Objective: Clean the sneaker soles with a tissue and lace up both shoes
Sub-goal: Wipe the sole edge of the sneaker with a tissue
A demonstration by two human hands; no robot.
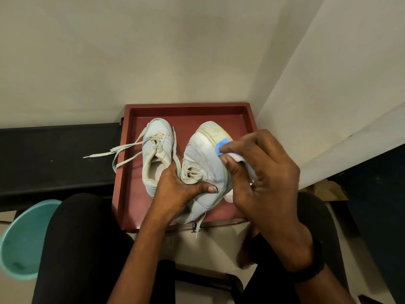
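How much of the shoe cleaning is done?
Nothing looks finished. The left hand grips the tilted sneaker while the right hand presses the tissue to its yellowed sole edge. The other sneaker sits in the red tray, laces loose; both need lacing.

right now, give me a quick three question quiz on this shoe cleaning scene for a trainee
1. True or false: the right hand presses a tissue against the sole edge of the tilted sneaker.
2. Which hand grips that sneaker at its laced part? A the left hand; B the right hand; C neither.
3. Fill in: the loose laces of the other sneaker trail over the tray's ___ rim.

Key: 1 true; 2 A; 3 left.
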